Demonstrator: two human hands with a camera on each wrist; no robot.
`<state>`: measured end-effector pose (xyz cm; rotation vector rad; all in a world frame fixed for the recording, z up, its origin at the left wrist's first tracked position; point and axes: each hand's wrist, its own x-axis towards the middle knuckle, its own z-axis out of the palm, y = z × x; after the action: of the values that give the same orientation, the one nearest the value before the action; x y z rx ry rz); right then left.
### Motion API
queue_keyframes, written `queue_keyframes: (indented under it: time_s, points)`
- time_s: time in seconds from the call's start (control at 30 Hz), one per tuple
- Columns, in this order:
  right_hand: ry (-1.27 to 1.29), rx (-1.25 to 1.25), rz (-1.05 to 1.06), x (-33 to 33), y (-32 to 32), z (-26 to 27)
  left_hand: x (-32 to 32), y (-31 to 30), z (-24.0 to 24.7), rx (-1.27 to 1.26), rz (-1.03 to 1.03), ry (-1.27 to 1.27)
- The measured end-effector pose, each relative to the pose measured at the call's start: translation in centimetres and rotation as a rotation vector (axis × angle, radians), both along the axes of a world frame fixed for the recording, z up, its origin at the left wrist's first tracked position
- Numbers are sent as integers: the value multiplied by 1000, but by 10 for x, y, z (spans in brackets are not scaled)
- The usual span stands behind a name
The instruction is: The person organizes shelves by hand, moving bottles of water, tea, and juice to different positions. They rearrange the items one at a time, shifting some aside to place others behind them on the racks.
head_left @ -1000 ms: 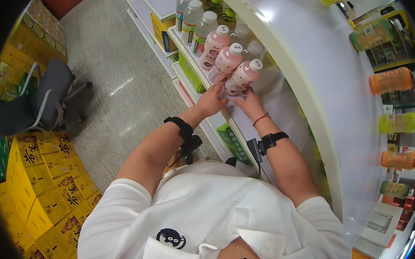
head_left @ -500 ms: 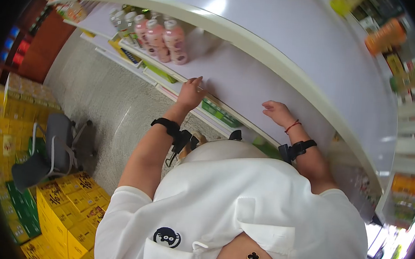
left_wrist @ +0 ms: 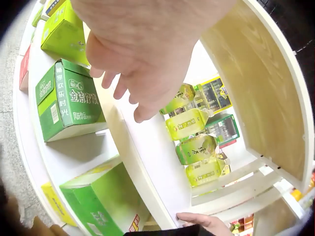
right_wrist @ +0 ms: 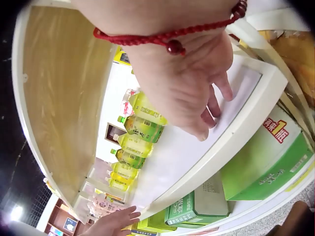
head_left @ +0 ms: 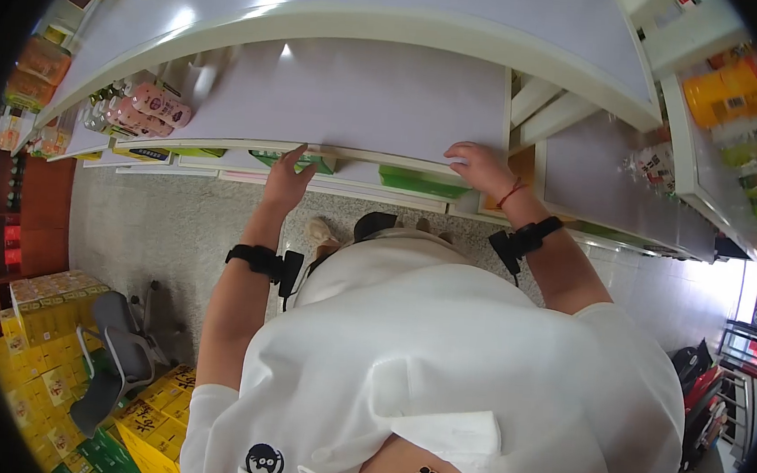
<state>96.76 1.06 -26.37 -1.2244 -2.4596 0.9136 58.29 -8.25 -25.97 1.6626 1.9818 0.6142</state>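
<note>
My left hand (head_left: 287,182) hangs at the shelf's front edge in the head view, its fingers extended and holding nothing. Farther right, my right hand (head_left: 483,168) is over the same edge, fingers loosely bent and empty. Between and behind them spreads the white shelf board (head_left: 354,97). Pink bottles (head_left: 159,105) with white caps stand together at its left end. In the right wrist view, green-tea bottles (right_wrist: 142,129) and yellow ones line the back of the shelf, away from the fingers. The left wrist view shows similar yellow-green bottles (left_wrist: 189,124) beyond the left palm.
Green cartons (head_left: 423,181) sit on the lower shelf, under the front edge. An upper white shelf (head_left: 386,25) overhangs the board. Behind on the left are a grey chair (head_left: 116,349) and stacked yellow boxes (head_left: 38,379). A slatted divider (head_left: 540,102) closes the board's right end.
Both hands have let go of the pink bottle they were around and moved right along the shelf, spreading apart. The view has turned right, leaving the pink bottles far to the left.
</note>
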Motion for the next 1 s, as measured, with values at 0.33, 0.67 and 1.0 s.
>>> queue_keyframes:
  time_s: [0.33, 0.67, 1.0]
  points:
    - [77, 29, -58, 58, -34, -16, 26, -63, 36, -163, 200, -129]
    - [48, -143, -213, 114, -93, 2, 94, -155, 28, -182, 232, -254]
    - [118, -13, -777, 308, -69, -6, 177, -217, 1, -218, 377, -390]
